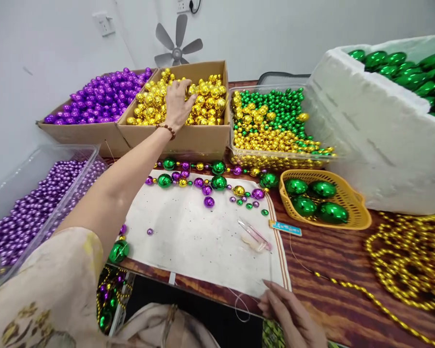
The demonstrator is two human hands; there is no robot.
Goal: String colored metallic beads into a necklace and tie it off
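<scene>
My left hand (179,101) reaches over the cardboard box (174,140) of shiny gold beads (206,108). Its fingers are bent and apart, with the tips among the beads and partly hidden. Low on the right, my right hand (292,314) has its thumb and fingers closed at the table edge. A thin needle (270,265) seems to stick up from the fingertips, and a loop of clear thread (242,309) hangs beside them. Between the hands lies a white cloth (188,227) with a strand of green, purple and gold beads (218,182) along its far side, plus several loose beads.
Purple beads (97,96) fill a box on the left, smaller ones (39,203) a clear bin. Right stand a clear bin of gold and green beads (271,121), a yellow basket (358,217), a foam box (366,121) and gold bead strings (413,261). Tweezers (253,234) lie on the cloth.
</scene>
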